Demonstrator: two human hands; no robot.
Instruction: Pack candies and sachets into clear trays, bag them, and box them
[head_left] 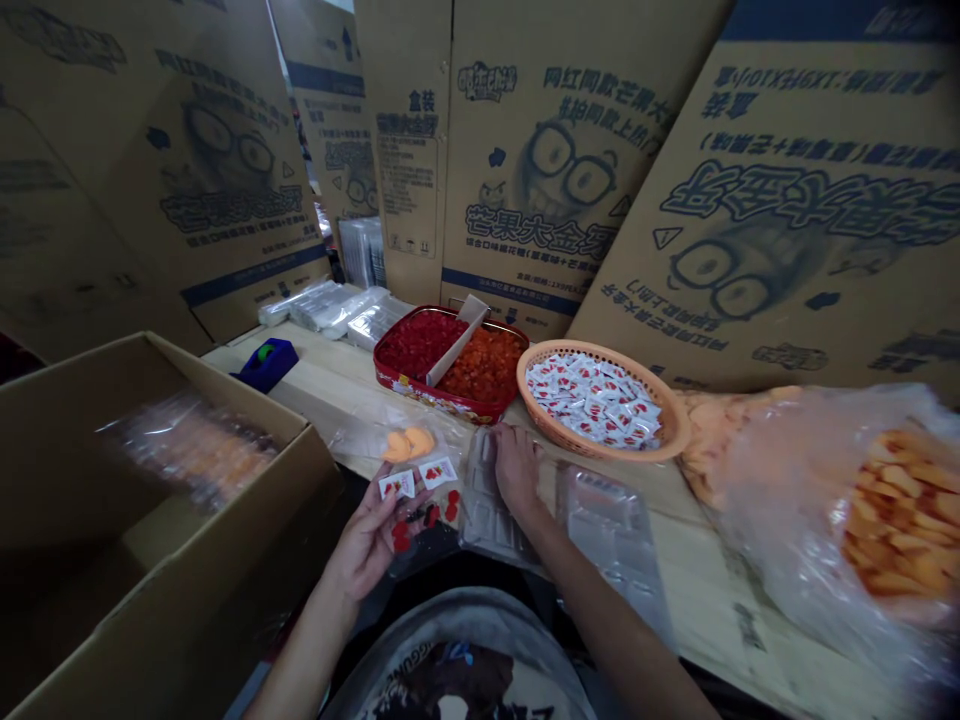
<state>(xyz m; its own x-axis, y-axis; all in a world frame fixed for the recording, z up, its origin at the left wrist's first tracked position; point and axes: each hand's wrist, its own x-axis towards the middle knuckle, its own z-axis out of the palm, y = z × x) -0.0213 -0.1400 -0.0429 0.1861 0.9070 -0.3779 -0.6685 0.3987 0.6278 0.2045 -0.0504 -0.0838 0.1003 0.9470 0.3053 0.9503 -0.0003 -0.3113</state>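
My left hand (364, 545) grips the near left edge of a filled clear plastic tray, holding it tilted over the table's front edge. In that tray lie orange candy pieces (409, 443), two small white sachets (396, 486) with red print, and red and dark pieces (401, 538). To its right, my right hand (517, 465) has its fingers curled on the far end of an empty clear plastic tray (480, 500); the fingertips are partly hidden. Further right lies another stack of clear trays (611, 525).
Behind stand a divided red tin (382, 375) of red and orange candies and an orange basket (679, 425) of sachets. An open cardboard box (225, 500) at left holds a packed bag. A blue tape dispenser (270, 362), a plastic bag (787, 480) of orange pieces and tall cartons (555, 60) surround the table.
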